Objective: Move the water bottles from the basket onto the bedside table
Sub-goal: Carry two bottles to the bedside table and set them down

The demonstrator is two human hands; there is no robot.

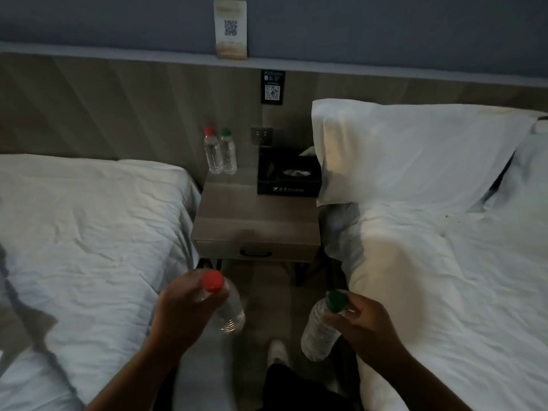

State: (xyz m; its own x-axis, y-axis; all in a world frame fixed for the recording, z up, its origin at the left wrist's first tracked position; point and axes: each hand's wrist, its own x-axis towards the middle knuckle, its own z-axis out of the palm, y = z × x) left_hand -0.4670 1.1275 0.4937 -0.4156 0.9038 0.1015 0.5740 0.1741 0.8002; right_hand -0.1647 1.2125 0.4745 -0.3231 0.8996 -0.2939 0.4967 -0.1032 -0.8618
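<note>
Dim hotel room with two white-sheeted beds, one bed (89, 232) on the left and one bed (444, 277) on the right, a wood-panel headboard wall (118, 114) behind them, and a narrow aisle between them seen from above. At the far end of the aisle, beyond both sets of fingers, stands the bedside table (255, 221), with a drawer handle on its front. On its back left corner two water bottles stand upright and touching: a red-capped bottle on the table (213, 152) and a green-capped bottle on the table (229, 152). A black tissue box (289, 176) sits at the back right, partly overlapped by the white pillow (415, 149). A switch panel (262, 135) and a dark QR sign (272, 87) are on the wall above; a pale QR card (230, 28) stands on the ledge.

Left hand (184, 310): fingers curled around the neck and shoulder of a clear red-capped bottle (228, 307); the cap shows just above the fingers and the body tilts down and to the right of them. Right hand (364, 324): fingertips (353, 304) pinch a clear green-capped bottle (321, 327) just below the cap; the body hangs down and to the left of the fingers. Both held bottles are over the aisle floor, well short of the table. Between and below the hands a pale shoe (277, 351) and dark trouser leg are visible. The basket is out of frame.
</note>
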